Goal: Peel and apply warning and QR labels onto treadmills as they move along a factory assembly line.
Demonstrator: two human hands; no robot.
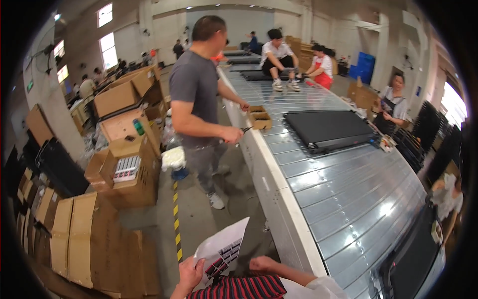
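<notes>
My left hand is closed on the edge of a white sheet of labels, which shows black and red printed blocks and tilts upward. To its right, my right hand is curled into a loose fist beside the white side of the conveyor table, apart from it. Nothing shows sticking out of that fist, though its palm side is hidden. Red-and-black striped cloth lies between my forearms at the lower edge.
A metal slat conveyor runs along my right, bearing a flat black panel-like unit. Ahead, a person in grey stands at its edge by a small cardboard box. Stacked cartons and a yellow-black floor stripe lie left.
</notes>
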